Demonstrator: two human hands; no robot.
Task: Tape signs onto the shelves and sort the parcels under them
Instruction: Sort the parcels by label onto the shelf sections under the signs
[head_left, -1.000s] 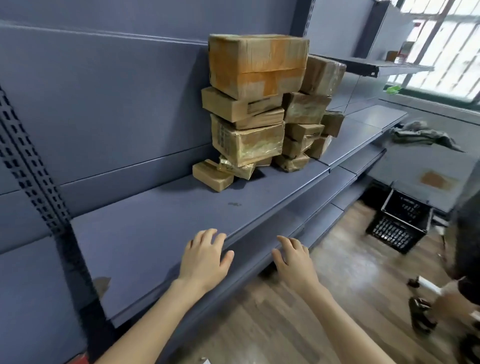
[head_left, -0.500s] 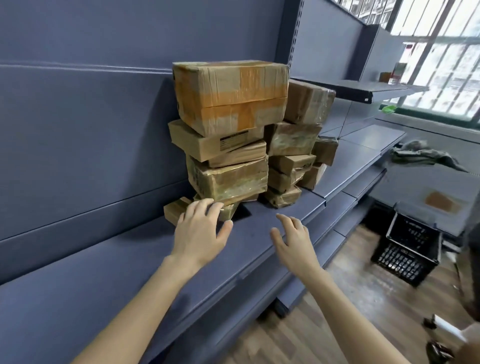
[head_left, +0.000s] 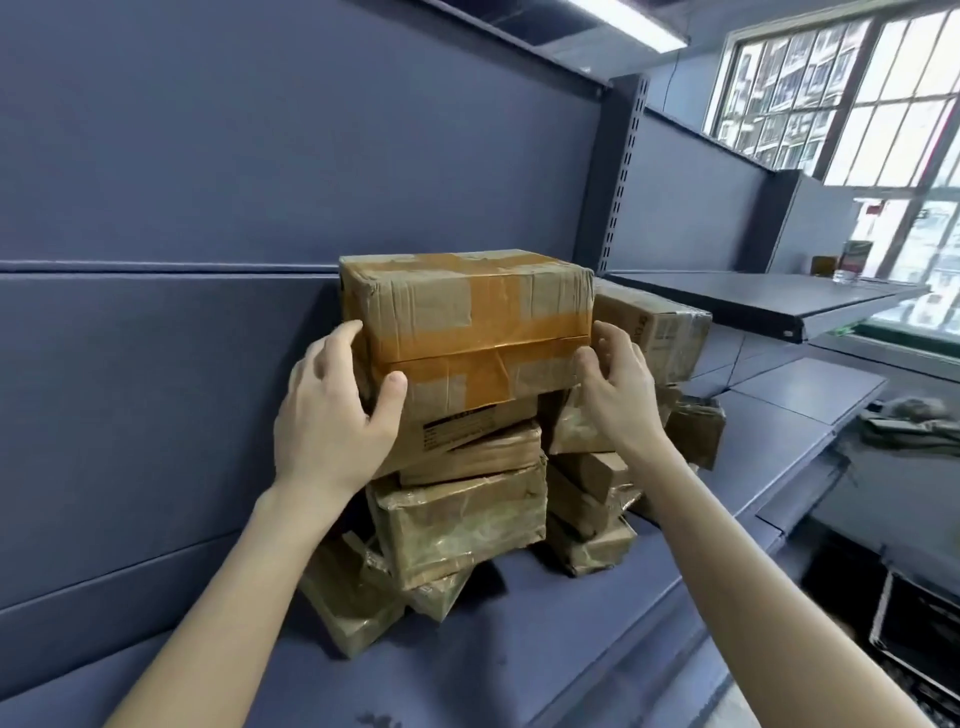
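1. The top parcel (head_left: 467, 332), a brown carton banded with orange tape, is found at the centre of the frame. It crowns the taller stack of parcels (head_left: 457, 519), which is set on the grey shelf (head_left: 519, 649) against the back panel
2. The left hand (head_left: 332, 415) is clasped round the carton's left end. The thumb is laid on the front face near the lower corner, and the fingers are wrapped out of sight behind the end
3. The right hand (head_left: 618, 395) is closed on the right end, with the thumb pressed at the front edge and the fingers curled over the end face
4. The carton's long axis is laid left to right across the frame, roughly along the shelf. It is thus held end to end between the hands, directly ahead of them, and neither hand is markedly nearer
5. Its base appears to rest on the flat labelled parcel (head_left: 467, 426) beneath; whether it is lifted clear cannot be told
6. A lower second stack (head_left: 654, 332) is stood just beside the right hand. The bottom parcels are tilted, so a straight upward lift is judged safer than a sideways drag, by which the pile could be upset
7. No sign is seen on the shelves in this view, and sorting is judged to be the step in hand
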